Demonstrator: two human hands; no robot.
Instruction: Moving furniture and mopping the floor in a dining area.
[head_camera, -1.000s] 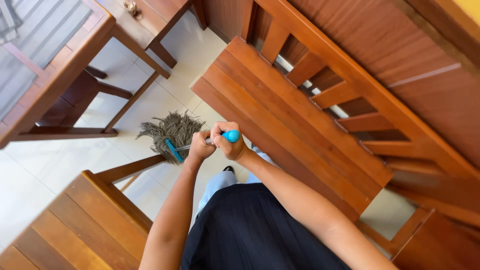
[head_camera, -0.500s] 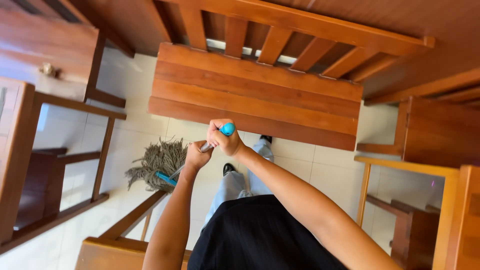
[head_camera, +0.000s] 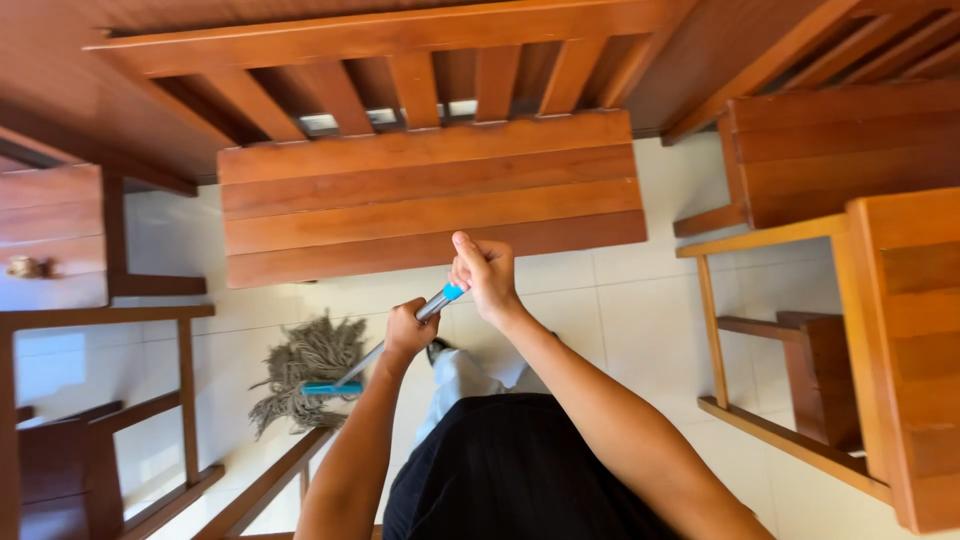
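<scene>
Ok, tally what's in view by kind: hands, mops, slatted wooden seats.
Hands: 2, the left hand and right hand, both gripping the mop.
Grey string mop with metal handle: 1.
Brown slatted wooden bench seats: 1 fully in view.
Total: 4.

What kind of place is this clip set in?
Probably a home or guest seating room: wooden slatted chairs stand on a white tiled floor, and both hands grip a string mop.

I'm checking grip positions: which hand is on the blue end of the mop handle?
The right hand grips the blue-capped top; the left hand holds the metal shaft lower down.
</scene>
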